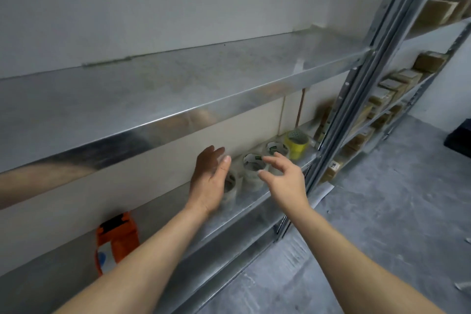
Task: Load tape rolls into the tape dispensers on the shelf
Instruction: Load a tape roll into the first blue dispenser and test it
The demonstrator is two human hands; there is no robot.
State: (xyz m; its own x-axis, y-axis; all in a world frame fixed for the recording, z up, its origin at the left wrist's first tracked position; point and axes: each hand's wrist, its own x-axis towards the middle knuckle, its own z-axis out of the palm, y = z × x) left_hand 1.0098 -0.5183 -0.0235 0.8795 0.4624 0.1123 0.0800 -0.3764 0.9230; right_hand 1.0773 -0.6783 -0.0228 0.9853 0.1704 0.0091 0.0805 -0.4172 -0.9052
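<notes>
Three stacks of clear tape rolls stand in a row on the lower metal shelf (229, 222): a near stack (230, 190), a middle stack (252, 171) and a far stack (276, 148). Behind them stands a yellow tape roll (297, 143). My left hand (210, 178) is open, palm toward the near stack and partly covering it. My right hand (285, 181) hovers open with spread fingers just in front of the middle stack, holding nothing. An orange tape dispenser (116, 239) stands on the same shelf at the lower left, partly behind my left forearm.
A bare metal shelf (178, 89) overhangs the lower one close above my hands. Grey uprights (356, 109) bound the bay on the right. Beyond them, shelves hold several brown cardboard boxes (390, 89). The grey concrete floor (382, 211) lies at right.
</notes>
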